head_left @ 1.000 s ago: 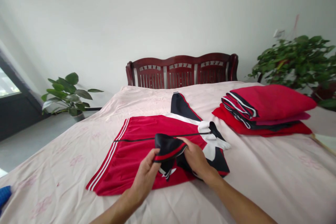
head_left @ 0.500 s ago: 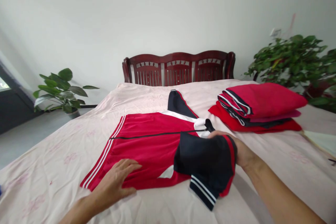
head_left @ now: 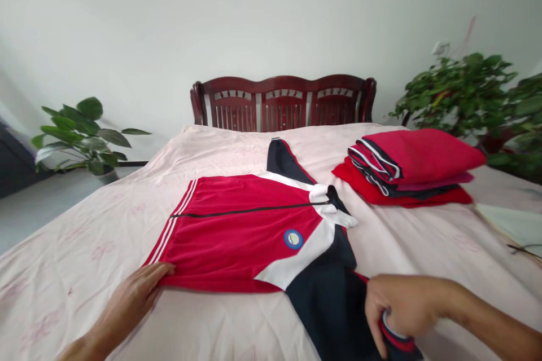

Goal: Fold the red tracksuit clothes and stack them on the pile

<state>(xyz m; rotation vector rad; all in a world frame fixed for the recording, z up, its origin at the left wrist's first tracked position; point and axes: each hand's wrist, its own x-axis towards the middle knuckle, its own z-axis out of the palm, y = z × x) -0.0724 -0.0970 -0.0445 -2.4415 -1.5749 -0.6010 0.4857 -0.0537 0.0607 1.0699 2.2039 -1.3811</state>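
A red zip-up jacket (head_left: 228, 231) with white shoulder panels, navy sleeves and a round blue badge lies front up on the bed, its striped hem to the left and collar to the right. My left hand (head_left: 138, 296) rests at the near corner of the hem, fingers stretched out flat over the fabric edge. Lower right, my right hand (head_left: 404, 304) is closed around the near navy sleeve (head_left: 328, 293), with a red and white edge showing under the fingers. The far sleeve (head_left: 285, 161) extends toward the headboard.
A stack of folded red and navy clothes (head_left: 423, 158) sits at the bed's right. A dark wooden headboard (head_left: 283, 104) stands behind the pale floral sheet (head_left: 76, 271). Potted plants (head_left: 87, 135) flank the bed. A pale flat item (head_left: 503, 225) lies at the right edge.
The near sleeve, previously bunched over the jacket front, now extends toward me, uncovering the badge and shoulder panel. My right hand moved down nearer; my left hand shifted left to the hem corner.
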